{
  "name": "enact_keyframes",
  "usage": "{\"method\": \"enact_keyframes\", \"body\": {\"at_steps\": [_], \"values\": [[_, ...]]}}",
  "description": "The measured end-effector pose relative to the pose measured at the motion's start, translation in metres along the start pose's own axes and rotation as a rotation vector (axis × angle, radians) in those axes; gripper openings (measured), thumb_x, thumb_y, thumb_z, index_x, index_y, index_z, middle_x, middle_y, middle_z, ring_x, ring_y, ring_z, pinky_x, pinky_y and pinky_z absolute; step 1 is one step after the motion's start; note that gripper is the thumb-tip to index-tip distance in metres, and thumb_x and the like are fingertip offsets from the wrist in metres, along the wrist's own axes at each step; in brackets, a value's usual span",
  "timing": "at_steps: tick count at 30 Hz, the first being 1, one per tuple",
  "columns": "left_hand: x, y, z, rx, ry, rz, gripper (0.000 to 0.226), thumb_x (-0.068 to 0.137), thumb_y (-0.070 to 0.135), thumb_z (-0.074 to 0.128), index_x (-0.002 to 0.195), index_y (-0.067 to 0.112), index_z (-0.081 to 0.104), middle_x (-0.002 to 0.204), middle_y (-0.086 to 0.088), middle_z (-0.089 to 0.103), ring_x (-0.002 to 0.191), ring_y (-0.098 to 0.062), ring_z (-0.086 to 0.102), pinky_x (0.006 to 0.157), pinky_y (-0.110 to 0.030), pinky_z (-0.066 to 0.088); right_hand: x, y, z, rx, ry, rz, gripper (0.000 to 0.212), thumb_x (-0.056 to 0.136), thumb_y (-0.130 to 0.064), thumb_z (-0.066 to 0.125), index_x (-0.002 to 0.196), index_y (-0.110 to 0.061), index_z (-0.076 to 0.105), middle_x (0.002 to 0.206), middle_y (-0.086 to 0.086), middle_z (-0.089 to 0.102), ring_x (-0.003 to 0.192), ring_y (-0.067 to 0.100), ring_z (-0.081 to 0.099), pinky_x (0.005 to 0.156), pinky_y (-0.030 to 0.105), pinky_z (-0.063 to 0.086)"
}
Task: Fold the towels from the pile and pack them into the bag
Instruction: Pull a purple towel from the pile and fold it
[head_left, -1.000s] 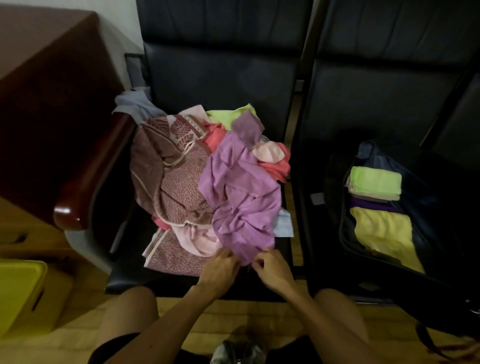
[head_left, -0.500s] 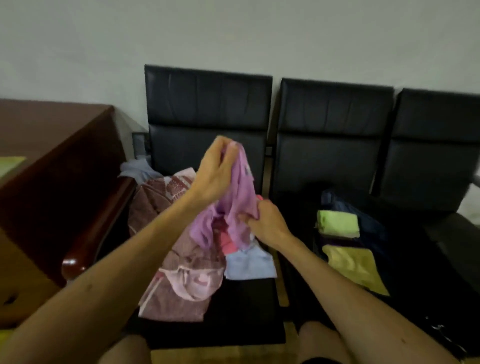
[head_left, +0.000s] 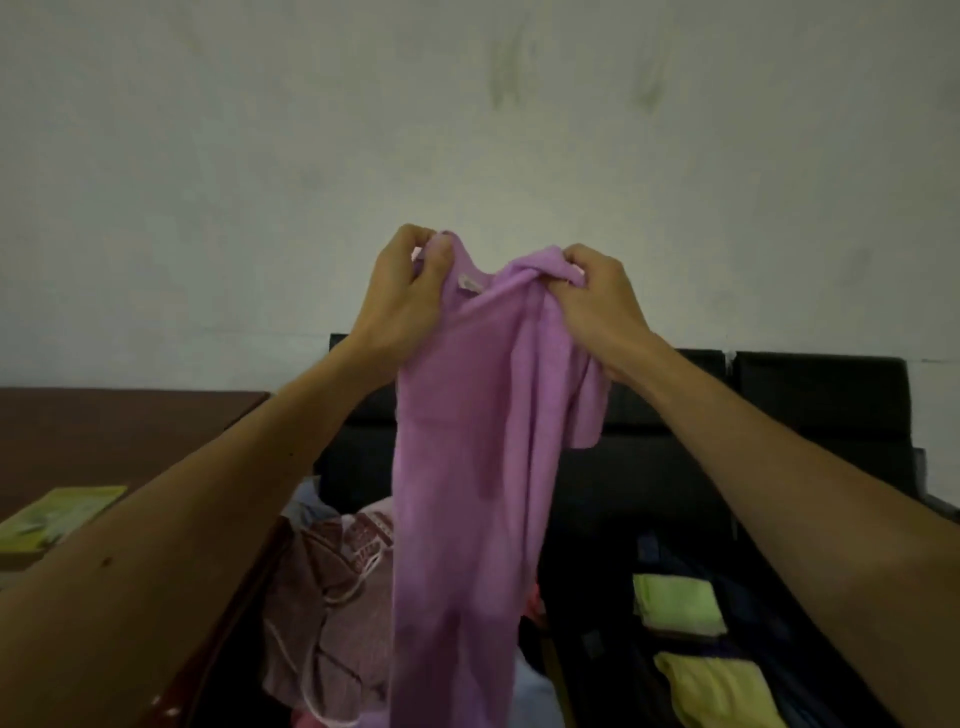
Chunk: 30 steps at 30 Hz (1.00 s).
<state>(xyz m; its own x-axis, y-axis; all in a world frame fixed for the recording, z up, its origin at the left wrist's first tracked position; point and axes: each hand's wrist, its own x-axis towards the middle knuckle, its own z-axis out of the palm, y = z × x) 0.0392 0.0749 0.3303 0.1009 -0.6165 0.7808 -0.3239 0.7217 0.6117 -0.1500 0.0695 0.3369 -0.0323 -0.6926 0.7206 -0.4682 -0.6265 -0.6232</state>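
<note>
purple towel hanging from both raised hands, left hand and right hand each gripping its top edge

Two hands; one purple towel; two folded towels

Left hand and right hand are bare, as are both forearms.

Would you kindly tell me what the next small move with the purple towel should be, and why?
The left hand and right hand both pinch the purple towel close together at its top, so it hangs bunched and narrow above the pile. The best next move is probably to draw the hands apart along the top edge, spreading it flat before folding.
</note>
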Motion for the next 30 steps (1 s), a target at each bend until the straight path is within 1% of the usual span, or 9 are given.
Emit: {"method": "enact_keyframes", "body": {"at_steps": [3, 5, 7, 10, 15, 20, 24, 27, 30], "values": [[-0.009, 0.023, -0.012, -0.072, -0.064, 0.028, 0.030, 0.091, 0.042, 0.065, 0.109, 0.018, 0.063, 0.099, 0.013, 0.066, 0.081, 0.012, 0.060, 0.071, -0.008, 0.048, 0.012, -0.037, -0.018, 0.006, 0.039, -0.122, 0.009, 0.090, -0.011, 0.063, 0.083, -0.011, 0.069, 0.075, -0.004, 0.063, 0.071, 0.007, 0.058, 0.065, 0.026, 0.046], [-0.014, 0.032, -0.021, -0.053, -0.176, 0.025, 0.052, 0.076, 0.050, 0.077, 0.115, 0.018, 0.066, 0.106, 0.007, 0.070, 0.092, -0.001, 0.066, 0.077, -0.017, 0.054, 0.010, -0.058, -0.027, -0.031, -0.010, -0.187, 0.011, 0.087, -0.017, 0.067, 0.076, -0.017, 0.068, 0.073, -0.005, 0.065, 0.071, 0.009, 0.061, 0.066, 0.028, 0.049], [-0.020, 0.035, -0.024, -0.012, -0.276, 0.021, 0.045, 0.077, 0.040, 0.083, 0.102, 0.006, 0.069, 0.093, -0.001, 0.072, 0.077, -0.012, 0.066, 0.069, -0.025, 0.054, 0.001, -0.071, -0.033, -0.157, -0.105, -0.261, 0.018, 0.084, -0.019, 0.070, 0.068, -0.023, 0.063, 0.066, -0.009, 0.061, 0.064, 0.004, 0.055, 0.062, 0.023, 0.044], [-0.032, 0.034, -0.024, 0.011, -0.257, 0.035, 0.038, 0.088, 0.029, 0.072, 0.086, -0.007, 0.060, 0.074, -0.011, 0.057, 0.063, -0.012, 0.048, 0.056, -0.023, 0.040, -0.021, -0.076, -0.039, -0.315, -0.244, -0.295, 0.029, 0.081, -0.025, 0.076, 0.062, -0.025, 0.054, 0.061, -0.012, 0.053, 0.057, 0.000, 0.045, 0.056, 0.021, 0.036], [-0.058, 0.022, -0.032, 0.054, -0.292, 0.071, 0.032, 0.096, 0.020, 0.061, 0.072, 0.014, 0.040, 0.067, 0.002, 0.040, 0.056, 0.000, 0.035, 0.052, -0.013, 0.033, -0.058, -0.054, -0.053, -0.667, -0.310, -0.341, 0.046, 0.082, -0.045, 0.074, 0.062, -0.025, 0.038, 0.062, -0.010, 0.047, 0.057, 0.006, 0.042, 0.054, 0.029, 0.032], [-0.076, 0.003, -0.043, -0.029, -0.259, -0.001, 0.044, 0.090, 0.023, 0.070, 0.067, 0.019, 0.033, 0.059, 0.012, 0.034, 0.055, 0.000, 0.031, 0.051, -0.013, 0.029, -0.085, -0.018, -0.080, -0.685, -0.470, -0.139, 0.035, 0.086, -0.033, 0.073, 0.060, -0.021, 0.052, 0.065, -0.007, 0.057, 0.060, 0.010, 0.051, 0.057, 0.026, 0.035], [-0.078, -0.009, -0.050, -0.151, -0.207, -0.144, 0.053, 0.077, 0.033, 0.080, 0.061, 0.025, 0.030, 0.057, 0.010, 0.034, 0.061, -0.006, 0.035, 0.056, -0.019, 0.032, -0.094, 0.007, -0.112, -0.552, -0.600, 0.111, 0.010, 0.085, -0.022, 0.074, 0.081, -0.013, 0.073, 0.081, -0.001, 0.071, 0.073, 0.012, 0.065, 0.064, 0.018, 0.047], [-0.077, -0.020, -0.054, -0.274, -0.262, -0.244, 0.053, 0.073, 0.037, 0.085, 0.060, 0.024, 0.035, 0.060, 0.004, 0.040, 0.059, -0.009, 0.035, 0.052, -0.016, 0.035, -0.092, 0.012, -0.133, -0.419, -0.521, 0.196, 0.008, 0.082, -0.018, 0.077, 0.080, -0.011, 0.074, 0.075, 0.000, 0.072, 0.063, 0.007, 0.064, 0.057, 0.012, 0.045], [-0.075, -0.039, -0.058, -0.373, -0.338, -0.302, 0.032, 0.069, 0.038, 0.083, 0.065, 0.024, 0.054, 0.092, -0.013, 0.061, 0.087, -0.020, 0.056, 0.077, -0.027, 0.045, -0.088, 0.015, -0.140, -0.331, -0.488, 0.281, 0.007, 0.080, -0.016, 0.078, 0.081, -0.011, 0.074, 0.075, -0.002, 0.072, 0.068, 0.007, 0.066, 0.062, 0.018, 0.047]]}}
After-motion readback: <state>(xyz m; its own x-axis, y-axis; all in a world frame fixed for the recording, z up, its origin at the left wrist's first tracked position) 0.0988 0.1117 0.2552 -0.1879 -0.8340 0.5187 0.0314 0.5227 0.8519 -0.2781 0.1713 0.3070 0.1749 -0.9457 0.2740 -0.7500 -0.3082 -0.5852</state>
